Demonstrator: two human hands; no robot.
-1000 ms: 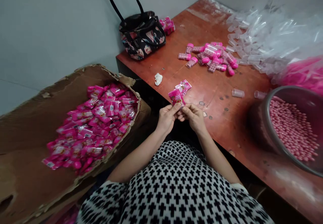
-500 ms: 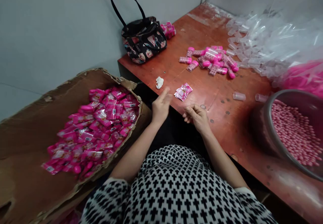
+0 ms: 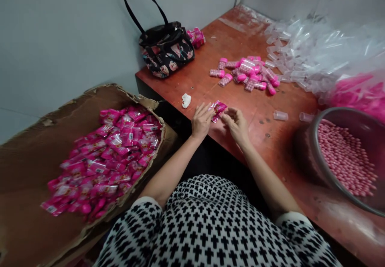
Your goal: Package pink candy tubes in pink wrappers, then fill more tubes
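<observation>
Small glossy pink packets (image 3: pixel 218 108) lie in a little stack near the table's front edge, between my hands. My left hand (image 3: pixel 201 121) rests with its fingers stretched out, the fingertips on the stack's left side. From the right, my right hand (image 3: pixel 237 126) has its thumb and forefinger at the stack's right edge, bent in around a packet; its other fingers are curled. How many packets lie there is hard to see. Just left of them lies a crumpled white scrap (image 3: pixel 186 100).
A torn cardboard box (image 3: pixel 33 146) of filled pink packets (image 3: pixel 114 154) stands at left. On the table are a flowered handbag (image 3: pixel 167 52), pink-capped tubes of beads (image 3: pixel 248 72), clear empty tubes (image 3: pixel 280 115), a bag of pink pieces (image 3: pixel 357 92) and a bucket (image 3: pixel 313 150) of pink beads (image 3: pixel 344 154).
My left hand has moved right onto the packets. My right hand has come up to their right edge, and the packets now look bunched and tilted. The view has shifted slightly.
</observation>
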